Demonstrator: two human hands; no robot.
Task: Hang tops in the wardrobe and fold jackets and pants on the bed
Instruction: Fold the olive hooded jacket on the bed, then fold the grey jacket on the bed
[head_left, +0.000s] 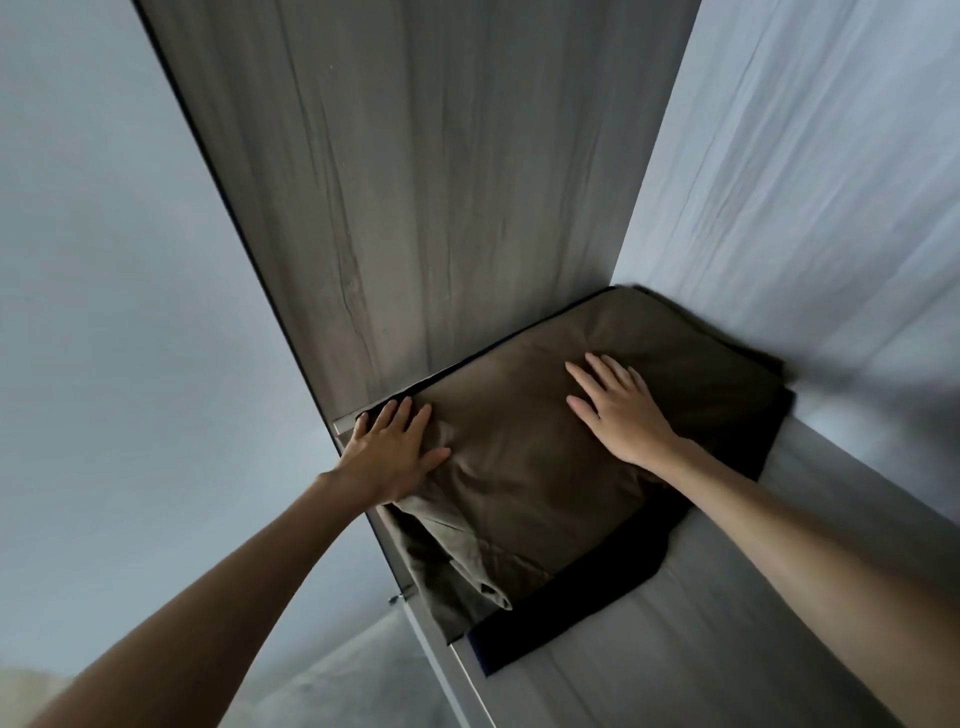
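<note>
Both flat hands, left hand (390, 452) and right hand (621, 410), atop folded olive garment (519, 467).

I see a wood-grain wardrobe panel (415, 182) filling the upper middle of the frame. Plain grey wall (104, 260) takes the left; a pale shelf (675, 649) crosses the lower right.

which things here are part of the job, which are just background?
In the job: olive folded garment; dark garment under it; left hand and right hand, both flat on the olive one; wardrobe shelf.
Background: side panel; small metal fitting.
</note>
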